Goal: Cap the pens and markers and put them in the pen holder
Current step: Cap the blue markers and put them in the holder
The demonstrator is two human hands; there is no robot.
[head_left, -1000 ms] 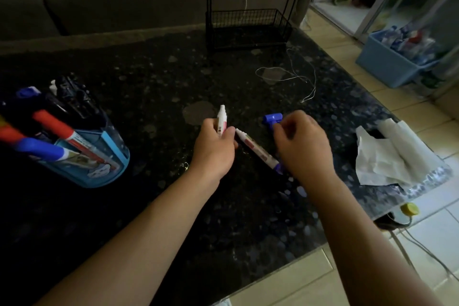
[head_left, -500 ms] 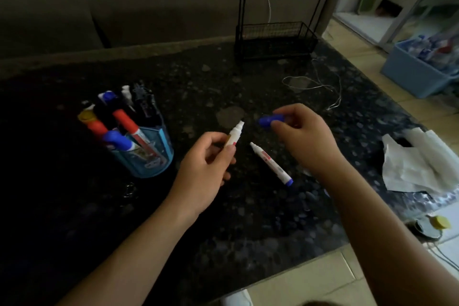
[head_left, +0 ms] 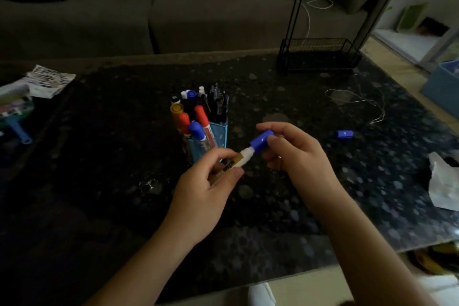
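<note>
My left hand (head_left: 208, 189) grips a white marker (head_left: 238, 163) by its labelled barrel, tip pointing up and right. My right hand (head_left: 295, 156) pinches a blue cap (head_left: 260, 141) that sits over the marker's tip. Both hands hover above the dark speckled table (head_left: 273, 206). Just behind my left hand stands the blue pen holder (head_left: 221, 134), holding several capped markers and pens. A second blue cap (head_left: 344, 133) lies alone on the table to the right.
A black wire rack (head_left: 318, 57) stands at the table's back right, with a loose white string (head_left: 355, 102) in front of it. Crumpled white paper (head_left: 444, 186) lies at the right edge. Packets and a blue tool (head_left: 24, 97) sit at far left. A sofa runs behind.
My hands came together. The blue cap in my right hand moved from apart onto the tip of the marker my left hand holds. The view swung left, and the lying marker is out of sight.
</note>
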